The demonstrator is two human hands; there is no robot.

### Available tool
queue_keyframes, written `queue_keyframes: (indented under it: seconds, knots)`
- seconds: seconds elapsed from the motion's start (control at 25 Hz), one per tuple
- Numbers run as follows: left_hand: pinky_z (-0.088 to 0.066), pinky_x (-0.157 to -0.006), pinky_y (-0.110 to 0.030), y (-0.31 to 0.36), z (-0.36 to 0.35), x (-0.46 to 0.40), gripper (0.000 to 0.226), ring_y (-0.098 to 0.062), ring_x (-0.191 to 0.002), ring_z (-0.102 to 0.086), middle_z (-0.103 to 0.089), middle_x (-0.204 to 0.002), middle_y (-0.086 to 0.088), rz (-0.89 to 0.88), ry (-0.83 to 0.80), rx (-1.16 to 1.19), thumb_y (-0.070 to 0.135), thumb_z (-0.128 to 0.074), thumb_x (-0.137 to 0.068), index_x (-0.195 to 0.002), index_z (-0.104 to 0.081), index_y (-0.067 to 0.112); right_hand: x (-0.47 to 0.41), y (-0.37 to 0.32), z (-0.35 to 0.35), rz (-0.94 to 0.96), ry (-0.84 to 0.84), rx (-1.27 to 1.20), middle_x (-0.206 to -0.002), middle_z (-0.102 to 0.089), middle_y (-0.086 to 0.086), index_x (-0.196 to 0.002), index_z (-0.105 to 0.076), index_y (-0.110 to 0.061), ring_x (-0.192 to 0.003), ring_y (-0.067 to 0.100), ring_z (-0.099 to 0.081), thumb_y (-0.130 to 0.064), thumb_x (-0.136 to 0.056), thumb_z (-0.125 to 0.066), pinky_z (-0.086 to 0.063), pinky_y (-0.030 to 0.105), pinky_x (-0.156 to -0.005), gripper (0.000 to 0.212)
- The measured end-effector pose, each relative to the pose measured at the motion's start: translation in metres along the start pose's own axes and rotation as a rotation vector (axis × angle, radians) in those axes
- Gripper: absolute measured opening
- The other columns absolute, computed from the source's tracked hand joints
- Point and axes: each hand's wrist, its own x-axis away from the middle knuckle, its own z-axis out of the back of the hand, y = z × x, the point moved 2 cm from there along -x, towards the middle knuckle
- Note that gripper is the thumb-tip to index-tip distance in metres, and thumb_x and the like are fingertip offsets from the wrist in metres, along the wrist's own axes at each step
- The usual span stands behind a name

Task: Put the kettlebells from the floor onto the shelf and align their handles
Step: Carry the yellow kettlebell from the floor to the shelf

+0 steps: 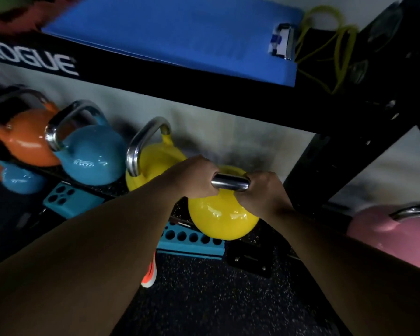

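Note:
A yellow kettlebell [220, 215] with a steel handle hangs at the front edge of the low shelf [87, 187]. My left hand [193, 177] and my right hand [261, 191] both grip its handle, one at each end. On the shelf to its left stand a second yellow kettlebell [153, 163], a blue kettlebell [92, 158] and an orange kettlebell [27, 141], handles up. A smaller blue kettlebell [22, 180] sits lower at the far left. A pink kettlebell [393, 229] is at the right edge, behind my right forearm.
A black rack beam [155, 86] crosses above, and a black upright [344, 151] stands right of the held bell. A blue mat [175, 35] and yellow band [330, 44] lie on the upper shelf. Teal perforated blocks [189, 241] and my orange shoe [149, 275] are below.

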Motion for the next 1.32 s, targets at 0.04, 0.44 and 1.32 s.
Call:
queue_keyframes:
  seconds: [0.04, 0.44, 1.32]
  knots:
    - [-0.035, -0.052, -0.027, -0.002, 0.002, -0.005, 0.015, -0.020, -0.064, -0.059, -0.063, -0.067, -0.003, -0.011, 0.019, -0.001, 0.034, -0.063, -0.063, -0.071, -0.058, 0.023, -0.004, 0.001, 0.001, -0.009, 0.015, -0.030, -0.070, -0.066, 0.009, -0.087, -0.074, -0.013, -0.071, 0.032, -0.065, -0.020, -0.068, -0.063, -0.034, 0.018, -0.056, 0.023]
    - [-0.034, -0.061, -0.027, 0.001, -0.002, -0.061, 0.017, -0.028, -0.076, -0.064, -0.072, -0.081, -0.008, -0.020, 0.123, 0.020, 0.024, -0.071, -0.071, -0.087, -0.072, 0.019, -0.032, 0.029, 0.001, -0.233, 0.075, -0.115, -0.062, -0.057, 0.002, -0.089, -0.074, -0.015, -0.055, 0.021, -0.054, -0.016, -0.073, -0.062, -0.033, 0.015, -0.042, 0.019]
    - [-0.046, -0.085, -0.049, 0.063, -0.018, 0.040, 0.058, -0.032, -0.111, -0.049, -0.054, -0.118, -0.006, 0.210, 0.421, -0.191, 0.019, -0.074, -0.064, -0.116, -0.049, 0.023, 0.084, 0.062, 0.056, 0.048, -0.061, -0.302, -0.130, -0.051, 0.010, -0.136, -0.050, -0.021, -0.120, 0.026, -0.050, -0.008, -0.084, -0.062, -0.042, 0.036, -0.102, 0.055]
